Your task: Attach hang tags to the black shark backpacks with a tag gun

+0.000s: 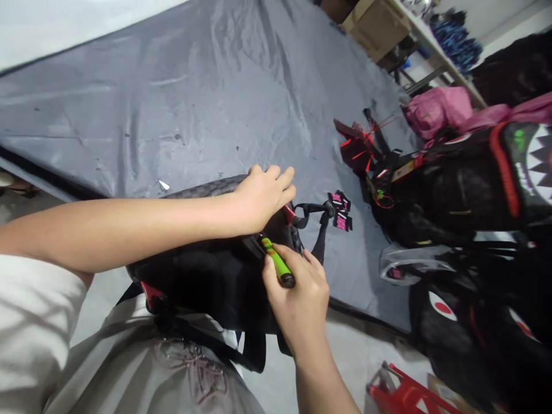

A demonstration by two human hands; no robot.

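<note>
A black backpack (207, 276) with a checkered panel and red trim lies over the table's near edge, against my body. My left hand (263, 195) rests on top of it, fingers stretched out and slightly apart, holding nothing. My right hand (302, 287) is closed around a bright green pen-shaped tool (276, 261) with a black end. Its narrow dark tip points at the bag just below my left wrist; whether it touches the fabric, I cannot tell. A black strap (319, 236) runs off the bag's right side, near pink-and-black tags (340, 211).
Grey sheeting (194, 103) covers the table. Several black backpacks (452, 184) with shark-mouth and eye prints are piled on the right, beside pink fabric (440, 109). A cardboard box (377, 26) stands at the back. Something red (405, 391) is at the lower right.
</note>
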